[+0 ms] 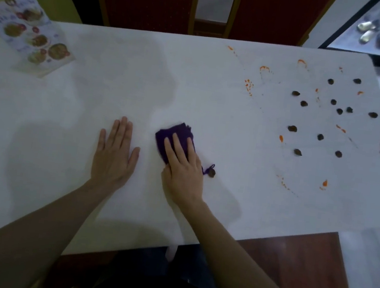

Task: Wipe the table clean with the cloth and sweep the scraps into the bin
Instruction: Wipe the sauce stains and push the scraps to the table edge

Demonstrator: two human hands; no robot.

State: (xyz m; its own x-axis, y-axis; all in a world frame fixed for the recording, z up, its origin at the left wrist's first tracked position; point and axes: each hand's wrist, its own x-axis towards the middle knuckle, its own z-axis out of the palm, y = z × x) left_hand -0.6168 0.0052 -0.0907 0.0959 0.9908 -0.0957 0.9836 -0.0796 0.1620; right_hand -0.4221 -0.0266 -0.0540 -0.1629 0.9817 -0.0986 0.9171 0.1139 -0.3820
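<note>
Both hands flat, fingers (179, 147) straight: right presses folded purple cloth (175, 139) on smooth white table (213, 103).

My forearms (37, 228) are bare, no sleeves or jewellery showing; below them I wear dark clothing (143, 281).

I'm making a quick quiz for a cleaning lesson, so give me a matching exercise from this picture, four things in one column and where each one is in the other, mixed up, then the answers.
Things
1. cloth
2. menu card
3. left hand
4. dark scraps

Places
A. scattered over the right part of the table, among orange smears
B. flat on bare table, just left of the cloth
C. under the fingers of the right hand
D. far left corner of the table

Pairs: 1-C, 2-D, 3-B, 4-A
</note>
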